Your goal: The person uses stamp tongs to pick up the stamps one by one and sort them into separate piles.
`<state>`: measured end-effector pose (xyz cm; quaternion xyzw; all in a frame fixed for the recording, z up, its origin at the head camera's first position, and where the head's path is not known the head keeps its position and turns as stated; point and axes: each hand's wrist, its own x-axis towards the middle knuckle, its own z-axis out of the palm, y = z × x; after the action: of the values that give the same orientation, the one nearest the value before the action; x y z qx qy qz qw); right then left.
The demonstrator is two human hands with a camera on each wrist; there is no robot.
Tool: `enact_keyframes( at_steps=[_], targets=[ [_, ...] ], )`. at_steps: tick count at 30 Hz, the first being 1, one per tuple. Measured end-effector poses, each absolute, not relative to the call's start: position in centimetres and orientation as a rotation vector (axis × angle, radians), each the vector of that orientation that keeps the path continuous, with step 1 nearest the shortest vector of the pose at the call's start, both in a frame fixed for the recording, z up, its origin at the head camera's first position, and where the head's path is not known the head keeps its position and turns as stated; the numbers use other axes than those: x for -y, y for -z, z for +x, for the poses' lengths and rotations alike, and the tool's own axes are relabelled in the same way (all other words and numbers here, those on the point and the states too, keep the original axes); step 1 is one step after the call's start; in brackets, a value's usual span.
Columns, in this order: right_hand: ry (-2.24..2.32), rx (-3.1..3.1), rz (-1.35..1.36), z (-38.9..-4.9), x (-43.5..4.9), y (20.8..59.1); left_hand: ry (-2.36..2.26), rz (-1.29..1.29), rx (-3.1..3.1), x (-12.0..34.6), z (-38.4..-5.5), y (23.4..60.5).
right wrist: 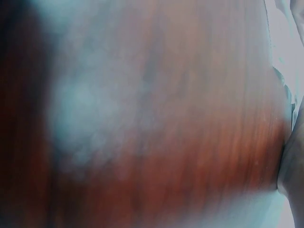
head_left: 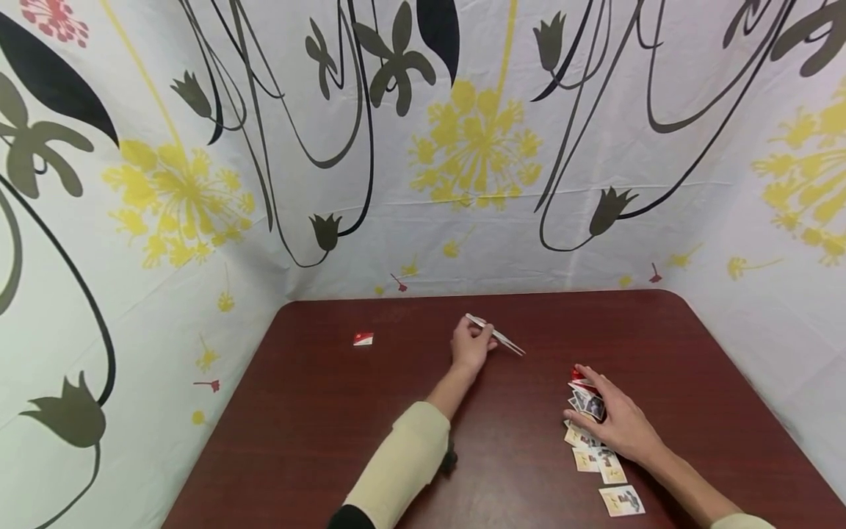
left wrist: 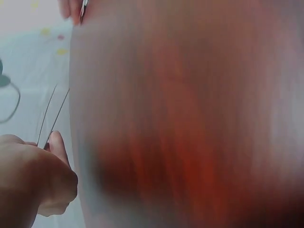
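My left hand (head_left: 471,348) holds a pair of silver tweezers (head_left: 505,339) over the far middle of the table, tips pointing right and toward me. In the left wrist view the same hand (left wrist: 40,175) grips the tweezers (left wrist: 52,116), their two prongs spread apart. My right hand (head_left: 624,420) lies over a run of small cards (head_left: 587,402) on the right, thumb and fingers spread along the left side. At its index fingertip is a small red piece (head_left: 576,375). Cream picture cards (head_left: 611,466) overlap below the thumb, partly hidden by the hand.
One cream card (head_left: 623,501) lies apart, nearest me. A small red-and-white card (head_left: 363,339) lies alone at the far left of the dark red table (head_left: 317,426). A flower-patterned cloth (head_left: 396,184) hangs around the table's back and sides. The right wrist view is mostly blurred tabletop (right wrist: 213,142).
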<state>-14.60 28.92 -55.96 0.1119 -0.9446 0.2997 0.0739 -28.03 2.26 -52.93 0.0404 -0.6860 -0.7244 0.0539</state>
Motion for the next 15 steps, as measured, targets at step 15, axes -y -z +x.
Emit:
enact_keyframes(
  at_steps=[15],
  targets=[
    [-0.920, 2.804, 0.349, -14.6, -29.0, 56.0, 2.242, 0.154, 2.118, -8.1, -25.2, 53.7]
  ],
)
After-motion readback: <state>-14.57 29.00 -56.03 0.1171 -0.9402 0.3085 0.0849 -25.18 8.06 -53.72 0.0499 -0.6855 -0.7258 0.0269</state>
